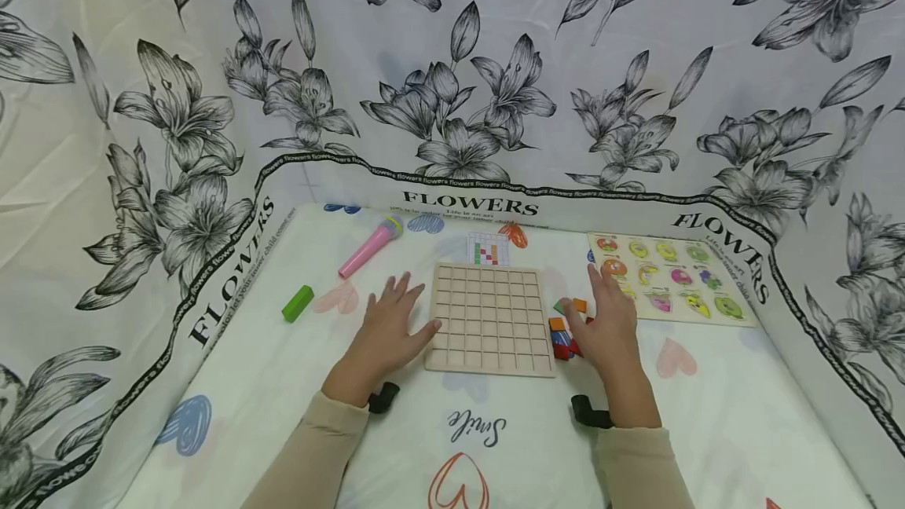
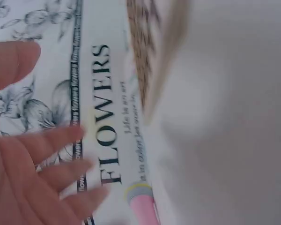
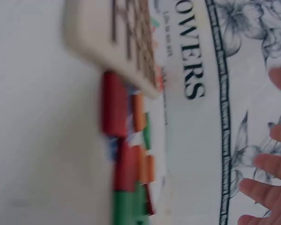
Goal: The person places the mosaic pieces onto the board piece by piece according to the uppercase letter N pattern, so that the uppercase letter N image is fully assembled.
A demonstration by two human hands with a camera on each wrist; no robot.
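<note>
A wooden grid board [image 1: 489, 319] with square cells lies flat in the middle of the table. My left hand [image 1: 385, 332] is spread beside its left edge, thumb near the rim; in the left wrist view the fingers [image 2: 61, 173] are straight and hold nothing. Above the small coloured blocks [image 1: 562, 346] at the board's right edge hovers my right hand [image 1: 608, 328], partly hiding them. Red, orange and green blocks [image 3: 126, 159] show in the right wrist view, apart from the extended fingers [image 3: 271, 164]. Behind the board lies a small pattern card [image 1: 488, 250] with coloured squares.
A pink toy microphone [image 1: 369, 247] and a green block [image 1: 298, 304] lie to the left. At the right is a fruit picture board [image 1: 672, 277]. A floral cloth [image 1: 452, 100] hangs behind the table. Black wrist mounts [image 1: 590, 412] sit under the wrists.
</note>
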